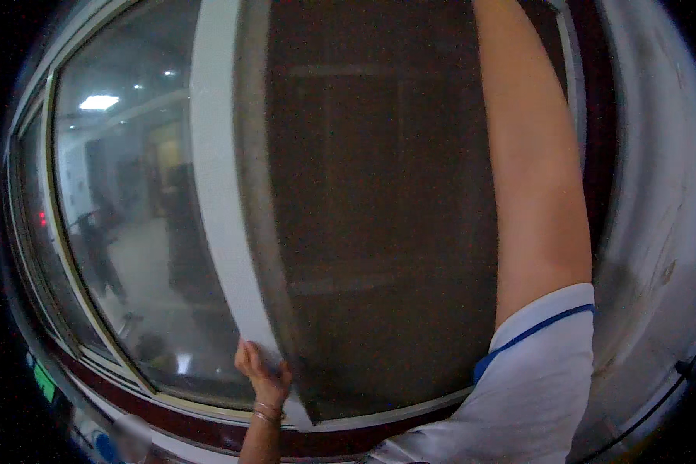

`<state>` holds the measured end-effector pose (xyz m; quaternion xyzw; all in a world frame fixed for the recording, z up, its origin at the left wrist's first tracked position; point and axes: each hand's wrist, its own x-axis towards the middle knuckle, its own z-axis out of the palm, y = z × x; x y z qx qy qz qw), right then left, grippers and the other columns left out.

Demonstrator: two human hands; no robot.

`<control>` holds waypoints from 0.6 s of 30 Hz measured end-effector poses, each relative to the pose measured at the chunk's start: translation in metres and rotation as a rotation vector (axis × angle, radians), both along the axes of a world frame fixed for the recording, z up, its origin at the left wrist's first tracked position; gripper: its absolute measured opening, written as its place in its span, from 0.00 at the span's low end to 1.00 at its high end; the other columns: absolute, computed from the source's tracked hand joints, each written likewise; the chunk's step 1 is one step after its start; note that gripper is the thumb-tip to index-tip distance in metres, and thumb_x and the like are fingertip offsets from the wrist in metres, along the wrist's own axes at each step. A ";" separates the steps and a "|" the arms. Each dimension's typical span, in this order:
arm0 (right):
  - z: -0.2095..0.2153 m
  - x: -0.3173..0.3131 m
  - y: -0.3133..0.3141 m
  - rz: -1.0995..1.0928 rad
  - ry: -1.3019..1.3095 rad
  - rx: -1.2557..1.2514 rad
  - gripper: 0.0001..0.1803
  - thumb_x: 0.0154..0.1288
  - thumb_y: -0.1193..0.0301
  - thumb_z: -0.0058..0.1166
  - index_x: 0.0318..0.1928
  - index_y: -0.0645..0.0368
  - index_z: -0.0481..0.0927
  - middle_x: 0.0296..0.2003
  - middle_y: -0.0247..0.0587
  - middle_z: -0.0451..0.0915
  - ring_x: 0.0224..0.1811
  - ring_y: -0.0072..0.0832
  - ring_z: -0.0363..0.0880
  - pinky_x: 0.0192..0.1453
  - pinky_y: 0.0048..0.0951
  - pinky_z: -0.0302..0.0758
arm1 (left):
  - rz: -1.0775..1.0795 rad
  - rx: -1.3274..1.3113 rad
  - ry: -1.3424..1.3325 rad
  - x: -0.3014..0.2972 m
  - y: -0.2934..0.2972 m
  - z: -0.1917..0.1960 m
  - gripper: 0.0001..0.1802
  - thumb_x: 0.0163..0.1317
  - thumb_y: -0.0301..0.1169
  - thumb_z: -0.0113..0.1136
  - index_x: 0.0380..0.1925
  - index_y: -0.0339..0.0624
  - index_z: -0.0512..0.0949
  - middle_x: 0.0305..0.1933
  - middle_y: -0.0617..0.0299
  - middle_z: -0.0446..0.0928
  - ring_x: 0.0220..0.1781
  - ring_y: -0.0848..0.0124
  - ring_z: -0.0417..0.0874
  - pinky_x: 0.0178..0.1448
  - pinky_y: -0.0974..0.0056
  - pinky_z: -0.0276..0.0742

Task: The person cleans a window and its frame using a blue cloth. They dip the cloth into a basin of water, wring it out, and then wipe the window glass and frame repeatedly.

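A white upright bar (215, 147) of a window frame runs from the top to the sill, bordering a dark panel (379, 193) that looks like mesh screen. Low on this bar, my left hand (264, 373) is closed around its edge, fingers bent over the left side; bangles circle the wrist. My right arm reaches straight up across the right part of the dark panel, its white sleeve blue-trimmed. The right hand lies beyond the top of the picture, so what it touches is hidden.
Left of the bar is a glass pane (139, 232) with reflected lights and dim shapes. A pale metal frame (62, 201) edges it. Dark red trim (317, 442) runs below the window, and a whitish wall (657, 193) stands close on the right.
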<state>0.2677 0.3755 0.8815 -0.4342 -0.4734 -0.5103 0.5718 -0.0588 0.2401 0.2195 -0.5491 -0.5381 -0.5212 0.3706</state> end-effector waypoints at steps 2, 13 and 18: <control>-0.001 0.037 0.019 -0.038 0.035 -0.021 0.11 0.68 0.75 0.41 0.43 0.64 0.77 0.42 0.50 0.75 0.48 0.44 0.73 0.59 0.42 0.69 | 0.003 0.023 0.007 -0.003 0.004 -0.005 0.43 0.56 0.38 0.57 0.68 0.37 0.48 0.65 0.38 0.54 0.63 0.46 0.59 0.65 0.46 0.52; -0.031 0.226 0.091 0.309 0.426 -0.040 0.25 0.71 0.63 0.31 0.65 0.55 0.63 0.67 0.51 0.57 0.68 0.50 0.54 0.70 0.45 0.56 | 0.121 0.068 -0.028 0.000 0.006 -0.014 0.39 0.65 0.48 0.47 0.67 0.32 0.50 0.66 0.38 0.55 0.65 0.45 0.58 0.67 0.46 0.53; -0.072 0.266 0.103 0.300 0.534 -0.063 0.27 0.71 0.62 0.27 0.68 0.54 0.56 0.69 0.53 0.51 0.71 0.51 0.47 0.73 0.45 0.50 | 0.143 0.077 -0.019 0.001 0.011 -0.014 0.38 0.65 0.45 0.47 0.67 0.31 0.50 0.67 0.39 0.55 0.66 0.45 0.58 0.68 0.46 0.52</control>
